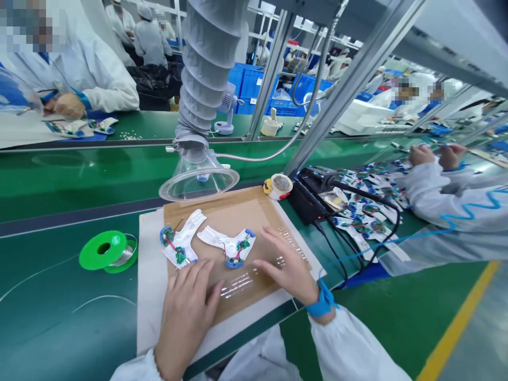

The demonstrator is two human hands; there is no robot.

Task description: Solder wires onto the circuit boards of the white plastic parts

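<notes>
Two white plastic housing halves with small green circuit boards, red wires and blue ends lie on a brown taped board (234, 211). At the lower edge of the left housing (193, 228) rests my left hand (189, 301), its fingers stretched forward with nothing held; whether the fingertips touch it I cannot tell. The right housing (216, 236) lies between my hands. Just to its right is my right hand (288, 262), thumb and fingers apart and nothing between them. A blue band (320, 301) circles my right wrist.
A green solder spool (103, 250) stands left of the board. Above hangs a clear fume hood (198, 180) on a grey duct. A small round pot (281, 185), a black soldering station (311, 196) with cables and many similar housings (365, 211) sit at right, beside a co-worker's hands (436, 154).
</notes>
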